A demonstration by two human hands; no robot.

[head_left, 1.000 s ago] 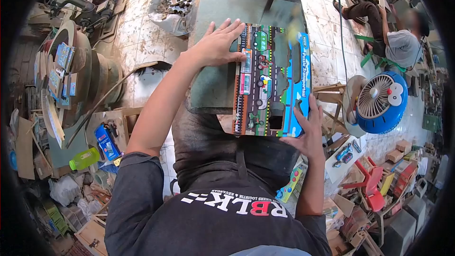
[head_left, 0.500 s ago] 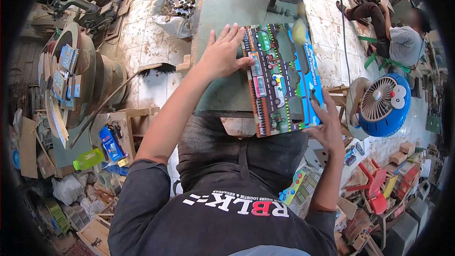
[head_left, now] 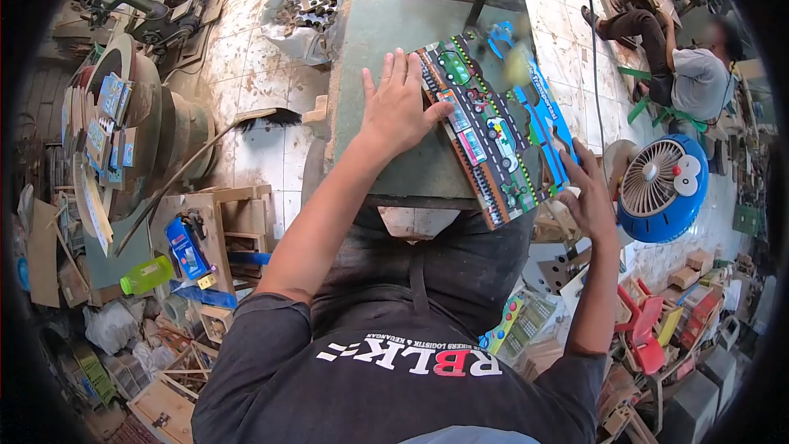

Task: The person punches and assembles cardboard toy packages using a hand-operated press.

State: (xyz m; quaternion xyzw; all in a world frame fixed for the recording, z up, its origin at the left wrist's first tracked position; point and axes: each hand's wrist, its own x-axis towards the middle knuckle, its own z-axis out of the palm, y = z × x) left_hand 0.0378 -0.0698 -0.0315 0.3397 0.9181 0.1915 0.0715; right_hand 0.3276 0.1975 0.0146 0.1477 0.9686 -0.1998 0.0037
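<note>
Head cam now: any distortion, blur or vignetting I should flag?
Head view: strong fisheye, black vignette at the corners; even daylight, mild sheen on the floor tiles; the blade area above the puzzle board is smeared by motion blur; left hand and right hand are sharp; the seated person at the edge is soft.

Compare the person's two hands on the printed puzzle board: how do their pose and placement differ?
The left hand lies flat, fingers spread, on the puzzle board's left edge and the green table; the right hand grips the board's lower right edge, beyond the table. The left sits farther from the body, the right nearer. Both touch the board.
</note>
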